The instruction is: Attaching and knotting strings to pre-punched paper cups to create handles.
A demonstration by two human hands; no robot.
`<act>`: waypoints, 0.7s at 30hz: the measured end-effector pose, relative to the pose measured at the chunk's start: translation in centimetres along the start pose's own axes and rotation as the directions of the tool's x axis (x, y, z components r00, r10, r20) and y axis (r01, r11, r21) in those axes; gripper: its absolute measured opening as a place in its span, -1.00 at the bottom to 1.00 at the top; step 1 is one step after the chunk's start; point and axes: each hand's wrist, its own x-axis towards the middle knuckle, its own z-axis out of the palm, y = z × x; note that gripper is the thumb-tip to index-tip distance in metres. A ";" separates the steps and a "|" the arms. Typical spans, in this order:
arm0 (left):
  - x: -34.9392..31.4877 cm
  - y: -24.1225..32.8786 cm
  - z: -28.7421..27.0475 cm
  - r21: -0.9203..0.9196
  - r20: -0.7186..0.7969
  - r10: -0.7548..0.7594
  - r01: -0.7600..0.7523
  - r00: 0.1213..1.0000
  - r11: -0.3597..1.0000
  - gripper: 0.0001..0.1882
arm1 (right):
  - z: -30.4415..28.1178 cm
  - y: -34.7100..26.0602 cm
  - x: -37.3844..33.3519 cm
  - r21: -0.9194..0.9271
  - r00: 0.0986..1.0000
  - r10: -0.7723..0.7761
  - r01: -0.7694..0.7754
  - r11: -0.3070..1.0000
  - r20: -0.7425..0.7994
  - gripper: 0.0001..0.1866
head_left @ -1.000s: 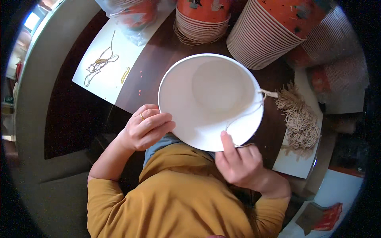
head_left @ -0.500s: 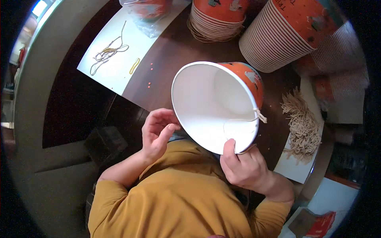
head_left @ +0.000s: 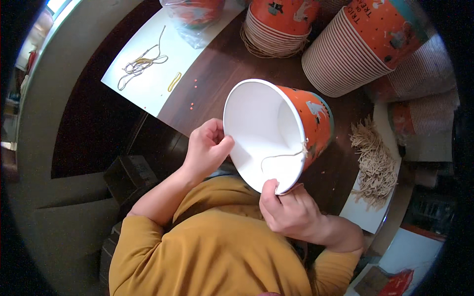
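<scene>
Tipped toward me is a paper bucket (head_left: 256,118), white inside and orange with printed figures outside. My left hand (head_left: 205,150) pinches its left rim, with the thumb on the inner side. On the near rim, my right hand (head_left: 291,209) is closed, thumb inside and the other fingers against the outer wall. A thin beige cord (head_left: 281,156) passes through the right side of the rim, its frayed end outside. The rest of that cord curves across the white inner wall toward my right thumb; where it ends is hidden.
Stacked orange buckets (head_left: 345,52) lean at the back right, beside another stack (head_left: 276,37) with cords around it. A bundle of beige cords (head_left: 375,165) lies at the right. Loose string (head_left: 140,66) and a yellow loop (head_left: 174,82) rest on a white board (head_left: 153,98) at the left.
My left hand has come up to the bucket and closed on its left rim. The bucket has turned to show more of its orange side, and my right hand has shifted slightly left with it.
</scene>
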 end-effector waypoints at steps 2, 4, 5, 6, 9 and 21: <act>0.7 -0.3 0.2 0.183 -0.013 0.027 -0.024 1.000 0.983 -0.97 | 0.2 -0.2 0.4 0.014 1.000 0.003 -0.003 1.000 -0.001 -0.81; 1.0 0.4 0.6 0.233 -0.030 0.042 -0.034 0.999 0.972 -0.97 | 0.5 -0.2 0.9 -0.048 0.998 -0.010 0.007 0.999 -0.063 -0.76; 1.1 0.7 0.7 0.283 -0.050 0.056 -0.039 0.997 0.958 -0.96 | 0.5 -0.2 1.1 -0.047 0.998 -0.011 0.008 0.999 -0.065 -0.76; 1.3 0.8 0.8 0.284 -0.052 0.056 -0.039 0.997 0.958 -0.96 | 0.6 -0.2 1.2 -0.051 0.997 -0.014 0.010 0.999 -0.070 -0.76; 1.7 1.2 1.2 0.342 -0.098 0.116 -0.076 0.988 0.937 -0.87 | 0.9 -0.5 1.5 -0.064 0.997 0.005 -0.010 0.998 -0.083 -0.77; 1.5 1.9 0.5 -0.392 0.130 -0.101 0.145 0.986 0.908 -0.81 | 1.4 -0.1 -0.7 0.085 0.929 0.310 -0.299 0.951 -0.202 -0.86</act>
